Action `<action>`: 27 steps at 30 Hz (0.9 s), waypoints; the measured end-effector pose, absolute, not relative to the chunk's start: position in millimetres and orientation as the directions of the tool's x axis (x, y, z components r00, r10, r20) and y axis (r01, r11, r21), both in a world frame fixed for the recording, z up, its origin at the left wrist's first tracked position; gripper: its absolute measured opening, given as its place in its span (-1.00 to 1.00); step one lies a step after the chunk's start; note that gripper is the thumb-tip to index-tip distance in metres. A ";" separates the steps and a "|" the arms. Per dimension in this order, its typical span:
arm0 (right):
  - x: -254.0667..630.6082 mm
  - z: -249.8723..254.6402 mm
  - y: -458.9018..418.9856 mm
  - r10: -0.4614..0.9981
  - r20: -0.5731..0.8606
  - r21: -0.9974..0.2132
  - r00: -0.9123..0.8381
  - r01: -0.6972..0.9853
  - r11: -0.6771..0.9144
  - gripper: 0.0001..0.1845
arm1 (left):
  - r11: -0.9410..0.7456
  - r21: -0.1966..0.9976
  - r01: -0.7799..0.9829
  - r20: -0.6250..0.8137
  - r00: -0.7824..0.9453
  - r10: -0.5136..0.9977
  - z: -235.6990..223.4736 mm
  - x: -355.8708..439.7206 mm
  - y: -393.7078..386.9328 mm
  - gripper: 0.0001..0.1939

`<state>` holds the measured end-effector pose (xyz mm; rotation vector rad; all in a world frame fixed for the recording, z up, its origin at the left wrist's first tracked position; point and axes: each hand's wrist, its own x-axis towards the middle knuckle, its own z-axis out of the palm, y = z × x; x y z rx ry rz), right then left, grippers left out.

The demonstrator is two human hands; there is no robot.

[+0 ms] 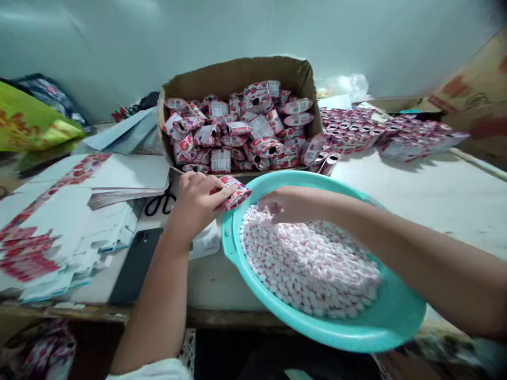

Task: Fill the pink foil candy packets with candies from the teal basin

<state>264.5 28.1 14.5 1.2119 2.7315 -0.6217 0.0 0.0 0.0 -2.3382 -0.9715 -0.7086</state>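
Observation:
My left hand (pixel 200 198) is closed around a small red-and-white printed packet (pixel 236 193), held by the left rim of a turquoise basin (pixel 233 232). Many small white-pink pellets, like candies, (pixel 309 264) are heaped in the basin. Over their far left part is my right hand (pixel 287 205), fingers curled down at the pile; what they hold, if anything, is hidden. Behind the basin, a cardboard box (pixel 233 71) is full of similar printed packets (pixel 237 129).
Stacks of flat printed packets (pixel 352 129) lie right of the box. On the left are printed card sheets (pixel 35 248), black-handled scissors (pixel 158 203), a dark phone (pixel 137 261) and a yellow-green bag (pixel 35 119). Another cardboard box (pixel 475 95) stands far right.

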 end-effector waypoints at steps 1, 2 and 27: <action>264.9 14.6 28.3 0.690 -0.248 -0.333 -0.680 0.728 0.599 -0.60 | -0.619 -0.248 0.745 0.634 0.608 0.478 -0.7 -0.2 0.4 -0.73; 265.1 14.5 28.5 0.686 -0.255 -0.336 -0.681 0.728 0.598 -0.60 | -0.621 -0.247 0.744 0.640 0.606 0.472 -1.5 -0.4 0.8 -0.73; 265.4 0.4 28.8 0.604 -0.351 -0.399 -0.715 0.698 0.595 -0.53 | -0.599 -0.013 0.801 0.632 0.471 0.615 -2.8 -6.5 2.4 -0.64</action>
